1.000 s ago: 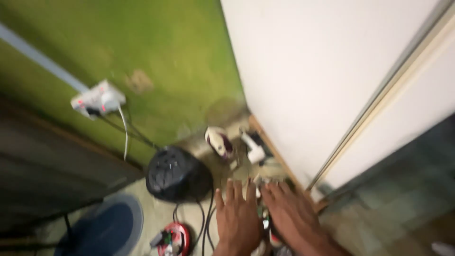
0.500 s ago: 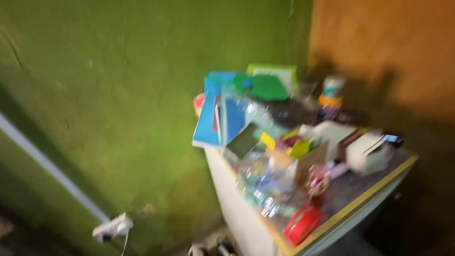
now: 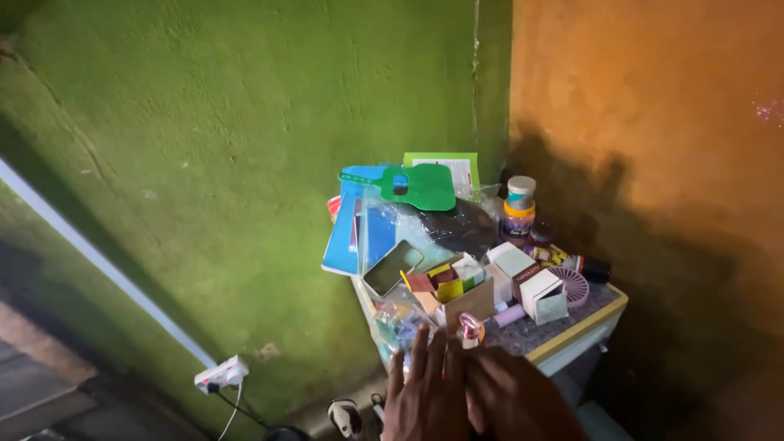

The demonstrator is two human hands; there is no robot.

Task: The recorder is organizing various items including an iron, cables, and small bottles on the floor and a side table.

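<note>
Head view: both hands are at the bottom edge, side by side and touching, backs up. The left hand (image 3: 426, 396) has its fingers straight and slightly spread, holding nothing; the fingertips overlap the front corner of a small cabinet (image 3: 572, 331) that stands in the corner between a green wall (image 3: 204, 163) and an orange wall (image 3: 653, 122). The right hand (image 3: 516, 398) lies flat just right of it; whether its fingers grip anything cannot be told, as they are dark and partly cut off. Just beyond the left fingertips, near the front edge, sits a small round red-and-white item (image 3: 469, 328). Behind it an open carton (image 3: 457, 296) holds small packs, with a white box (image 3: 541, 294) to its right. A phone (image 3: 392, 267) leans at the left edge. A green toy guitar (image 3: 412, 186) rests at the back, and a jar (image 3: 519, 204) stands at the back right. A power strip (image 3: 220, 374) hangs on the green wall, lower left
</note>
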